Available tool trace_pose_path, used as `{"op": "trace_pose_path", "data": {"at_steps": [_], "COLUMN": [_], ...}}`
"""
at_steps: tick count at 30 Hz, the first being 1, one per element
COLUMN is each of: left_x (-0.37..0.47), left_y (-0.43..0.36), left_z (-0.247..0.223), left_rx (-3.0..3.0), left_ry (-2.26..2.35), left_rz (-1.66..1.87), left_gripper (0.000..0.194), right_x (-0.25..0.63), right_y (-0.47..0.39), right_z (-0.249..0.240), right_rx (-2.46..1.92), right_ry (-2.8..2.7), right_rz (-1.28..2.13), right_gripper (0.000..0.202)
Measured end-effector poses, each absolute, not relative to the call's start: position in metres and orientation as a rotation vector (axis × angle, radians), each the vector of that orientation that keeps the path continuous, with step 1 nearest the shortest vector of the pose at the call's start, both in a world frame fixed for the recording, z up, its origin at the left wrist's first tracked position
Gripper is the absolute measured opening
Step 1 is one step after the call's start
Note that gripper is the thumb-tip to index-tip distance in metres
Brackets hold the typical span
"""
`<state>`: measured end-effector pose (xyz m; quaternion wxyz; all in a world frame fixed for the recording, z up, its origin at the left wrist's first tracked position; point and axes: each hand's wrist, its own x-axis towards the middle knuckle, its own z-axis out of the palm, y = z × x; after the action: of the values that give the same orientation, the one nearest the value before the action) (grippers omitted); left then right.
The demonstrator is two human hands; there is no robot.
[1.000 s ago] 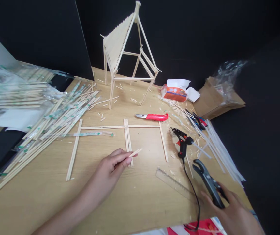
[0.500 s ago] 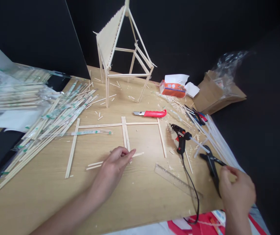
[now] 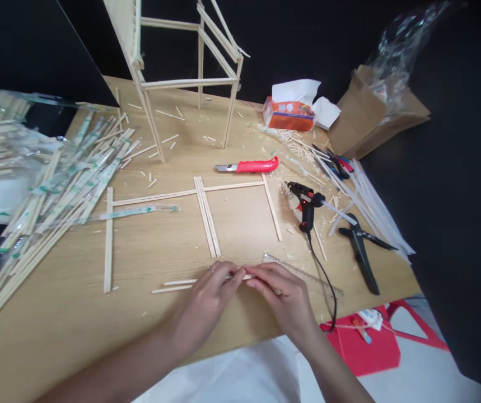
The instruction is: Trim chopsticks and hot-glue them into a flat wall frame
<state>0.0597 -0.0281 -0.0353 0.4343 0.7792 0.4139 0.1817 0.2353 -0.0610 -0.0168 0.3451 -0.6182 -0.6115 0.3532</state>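
Observation:
Two thin wooden sticks run side by side above the front of the table, their left ends showing. My left hand is closed around them, and a ring shows on one finger. My right hand pinches the sticks' right end, its fingertips touching those of my left hand. Beyond my hands lies a flat frame of joined sticks, with a thicker middle bar of several sticks. A clear ruler lies just past my right hand, partly hidden by it.
A stick house model stands at the back. A red utility knife, a hot glue gun with its cord, and black cutters lie to the right. Bagged sticks fill the left. Behind are a tissue box and paper bag.
My right hand has left the black cutters, which now lie on the table, and has come to the sticks beside my left hand. The view has tilted downward.

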Motion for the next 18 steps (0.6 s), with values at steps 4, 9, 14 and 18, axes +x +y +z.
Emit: {"op": "trace_pose_path", "data": {"at_steps": [4,9,14,18], "left_x": [0.057,0.012,-0.039,-0.050], "left_y": [-0.031,-0.038,-0.047,-0.045], "left_z": [-0.044,-0.053,-0.052,-0.053], "left_rx": [2.071,2.460,2.509,2.517], "left_ry": [1.006,0.937,1.043,1.042], "left_rz": [0.495,0.434,0.368,0.371], "left_gripper": [0.035,0.053,0.054,0.046], "right_x": [0.243,0.260,0.266,0.264], "right_y": [-0.065,-0.072,-0.076,-0.078], "right_z": [-0.023,-0.032,-0.038,-0.037], "right_rx": [-1.627,-1.695,-1.639,-1.629], "right_ry": [-1.577,-1.745,-1.914,-1.936], "right_rz": [0.951,0.764,0.604,0.549], "right_gripper": [0.013,0.015,0.017,0.011]}}
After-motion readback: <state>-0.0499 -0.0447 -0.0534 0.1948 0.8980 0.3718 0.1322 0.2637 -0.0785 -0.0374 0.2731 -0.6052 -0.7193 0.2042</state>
